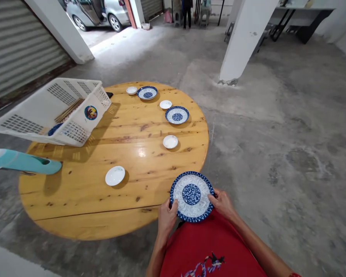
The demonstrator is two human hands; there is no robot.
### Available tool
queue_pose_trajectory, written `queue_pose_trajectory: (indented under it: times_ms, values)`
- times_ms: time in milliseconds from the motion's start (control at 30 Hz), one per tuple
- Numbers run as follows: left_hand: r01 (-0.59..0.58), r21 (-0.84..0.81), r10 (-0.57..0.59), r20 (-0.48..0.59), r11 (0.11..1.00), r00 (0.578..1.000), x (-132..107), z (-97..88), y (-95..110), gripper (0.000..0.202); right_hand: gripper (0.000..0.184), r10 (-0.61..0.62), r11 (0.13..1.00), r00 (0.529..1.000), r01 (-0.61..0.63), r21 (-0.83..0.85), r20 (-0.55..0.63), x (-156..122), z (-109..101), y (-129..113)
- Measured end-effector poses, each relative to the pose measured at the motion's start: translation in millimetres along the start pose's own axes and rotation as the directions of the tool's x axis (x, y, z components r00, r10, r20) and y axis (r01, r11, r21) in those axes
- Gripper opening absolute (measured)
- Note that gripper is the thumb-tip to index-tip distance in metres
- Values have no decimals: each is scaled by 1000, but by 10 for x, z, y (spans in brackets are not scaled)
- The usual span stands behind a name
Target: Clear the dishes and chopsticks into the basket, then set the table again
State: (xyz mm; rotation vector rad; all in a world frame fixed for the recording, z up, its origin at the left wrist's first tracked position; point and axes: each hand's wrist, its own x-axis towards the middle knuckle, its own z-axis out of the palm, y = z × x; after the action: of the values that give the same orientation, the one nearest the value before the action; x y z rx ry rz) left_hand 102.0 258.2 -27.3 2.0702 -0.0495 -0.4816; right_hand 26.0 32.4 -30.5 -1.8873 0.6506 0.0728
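**Two plates down, a third in both hands**

A round white ceramic plate with a blue patterned rim (191,194) is held in front of the body, overlapping the near right edge of the table in view; whether it touches the wood cannot be told. The left hand (167,215) grasps its left edge and the right hand (222,202) its right. Each grip lays a thumb on the face; the fingers underneath are hidden. The glaze looks smooth, with a dense blue disc at the centre.

The work seems partway along: the held piece is not yet set down, while a nearer matching blue-and-white plate (177,115) and a farther matching blue-and-white plate (147,93) lie flat, each with a small, round, shallow white dish just beside it: one at the middle (165,104), one at the far end (132,90). Of two more such dishes, one is close by (170,142), the other well apart on the near side (115,176).

Beneath is a round table of varnished, knotty yellow wood (118,127). On its left side stands a white perforated plastic crate (100,90) containing thin wooden sticks (69,109) and a partly hidden blue piece (55,129), beside a smooth turquoise cylindrical container (31,161).
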Motion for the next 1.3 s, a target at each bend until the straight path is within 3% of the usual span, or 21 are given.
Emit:
queue_pose_trajectory:
  times_ms: [133,300,467,600,800,933,1067,1300]
  values:
    - [-20,32,18,45,999,999,19,93,60,38,31,19,1000,999,-18,24,-48,-87,-119,41]
    - [-86,95,81,51,992,995,294,228,301,36,33,-4,998,996,10,67,-90,96,-303,92]
    - [-130,120,121,81,984,989,758,645,698,36,36,42,988,991,-22,151,-128,509,-713,217]
    - [-158,121,147,93,980,985,1171,1267,1114,35,40,97,974,988,-69,216,-119,950,-1335,377]
    - [-157,82,148,105,984,983,1648,2303,1850,31,39,101,991,986,-88,102,-132,1624,-2568,496]
    - [-111,63,106,81,992,991,1855,2730,2191,32,42,83,996,994,-81,27,-74,2020,-3155,467]
    - [-67,69,65,32,995,997,1998,2814,2346,30,46,72,997,997,-72,-26,0,2409,-3316,445]
    - [25,33,-20,-147,999,989,2290,2589,2371,27,46,-14,997,988,26,-76,153,3096,-3087,186]
